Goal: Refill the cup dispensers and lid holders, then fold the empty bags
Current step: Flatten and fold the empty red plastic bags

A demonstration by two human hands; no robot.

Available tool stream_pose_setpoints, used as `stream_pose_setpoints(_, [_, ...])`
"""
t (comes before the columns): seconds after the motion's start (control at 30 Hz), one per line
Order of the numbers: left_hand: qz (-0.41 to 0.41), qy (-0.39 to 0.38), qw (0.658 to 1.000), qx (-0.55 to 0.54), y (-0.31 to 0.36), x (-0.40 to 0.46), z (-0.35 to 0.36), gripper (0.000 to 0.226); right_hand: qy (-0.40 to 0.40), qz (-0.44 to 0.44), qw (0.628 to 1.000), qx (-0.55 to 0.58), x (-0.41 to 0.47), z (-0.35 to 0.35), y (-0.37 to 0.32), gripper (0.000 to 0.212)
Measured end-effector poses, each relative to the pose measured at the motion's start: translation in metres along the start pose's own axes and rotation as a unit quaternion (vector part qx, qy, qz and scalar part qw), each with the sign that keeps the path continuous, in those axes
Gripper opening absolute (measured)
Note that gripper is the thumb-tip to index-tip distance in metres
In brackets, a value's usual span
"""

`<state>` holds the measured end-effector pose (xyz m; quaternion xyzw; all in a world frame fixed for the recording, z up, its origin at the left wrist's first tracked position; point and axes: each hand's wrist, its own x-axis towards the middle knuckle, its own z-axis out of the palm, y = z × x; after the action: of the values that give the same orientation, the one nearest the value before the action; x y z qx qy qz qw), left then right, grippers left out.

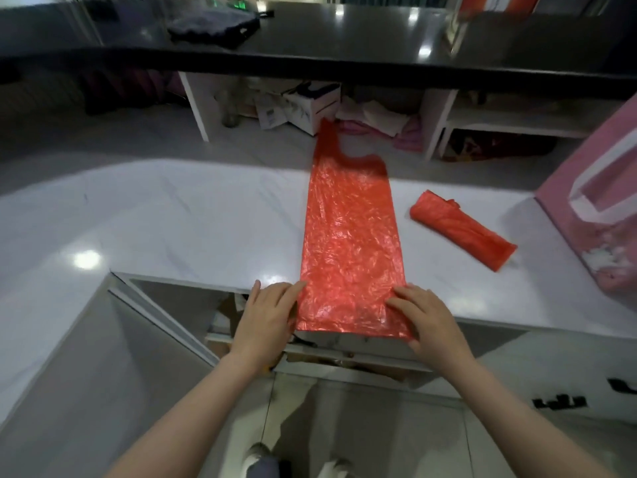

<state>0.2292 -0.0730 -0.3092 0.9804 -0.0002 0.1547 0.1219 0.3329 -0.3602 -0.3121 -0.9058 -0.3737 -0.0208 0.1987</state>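
On the white counter [172, 215] in front of us, going from left to right, we first see bare marble surface w/ one bright light reflection. Below its near edge a cabinet door [165, 326] stands open, and some things inside are too dark to tell.

Next is our left hand [267, 315]. It lies flat w/ fingers straight, and the fingertips touch the left edge of the red plastic bag [351, 236] near its bottom corner. It does not grip, only presses.

The bag is spread flat in a long narrow strip. Its long axis runs from us away toward the back, almost straight, leaning a little to the left at the far end. The closed bottom end hangs a bit over the near counter edge, btw our two hands. The handle end points away from us, and one handle sticks past the far counter edge.

Our right hand [427, 315] rests on the right bottom corner of the bag, fingers slightly bent and spread, pressing the plastic down; we see no pinch.

Further right, apart from the flat bag, lies a folded red bag [462, 234], a short roll w/ its long axis diagonal, from back-left to front-right.

At the far right stands a pink bag [593, 215] w/ white handles, on the counter's end.
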Motion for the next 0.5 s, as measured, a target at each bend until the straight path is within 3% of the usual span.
stream_pose_setpoints(0.13, [0.018,0.001,0.999,0.032,0.012,0.005,0.0,0.074,0.032,-0.015,0.999,0.018,-0.011,-0.013,0.013,0.056])
stream_pose_setpoints(0.27, [0.083,-0.108,0.99,0.023,0.022,0.028,-0.003,0.067,-0.004,0.018,0.998,0.054,-0.008,-0.025,0.019,0.038])
stream_pose_setpoints(0.37, [0.009,-0.152,0.986,-0.066,0.023,0.039,-0.004,0.056,-0.008,0.076,0.99,0.115,-0.001,-0.03,0.025,0.03])
stream_pose_setpoints(0.5, [-0.111,-0.09,0.971,-0.191,0.032,0.042,-0.004,0.029,0.044,0.179,0.965,0.185,0.014,-0.034,0.023,0.018])
